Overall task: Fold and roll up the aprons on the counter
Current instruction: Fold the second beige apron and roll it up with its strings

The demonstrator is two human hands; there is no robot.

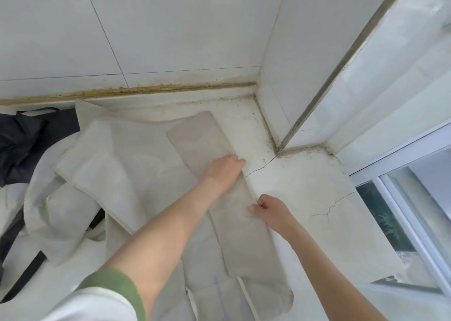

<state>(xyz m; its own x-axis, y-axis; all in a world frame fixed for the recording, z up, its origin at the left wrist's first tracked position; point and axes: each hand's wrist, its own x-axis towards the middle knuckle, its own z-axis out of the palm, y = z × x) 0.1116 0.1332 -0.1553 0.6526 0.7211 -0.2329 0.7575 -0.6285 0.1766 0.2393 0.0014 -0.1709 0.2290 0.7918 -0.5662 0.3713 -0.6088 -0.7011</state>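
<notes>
A beige apron folded into a long narrow strip lies diagonally on the white counter, running from the back middle toward the front. My left hand rests on the strip's right edge about halfway along, fingers bent over that edge. My right hand pinches the same edge a little nearer to me, thumb on top of the cloth. Other beige aprons lie spread and rumpled to the left, partly under the strip. A dark navy apron is bunched at the far left.
Tiled walls close the back and form a corner at the right. A window frame borders the counter's right edge. Cracks run through the counter top near the wall corner. Black straps trail at the lower left.
</notes>
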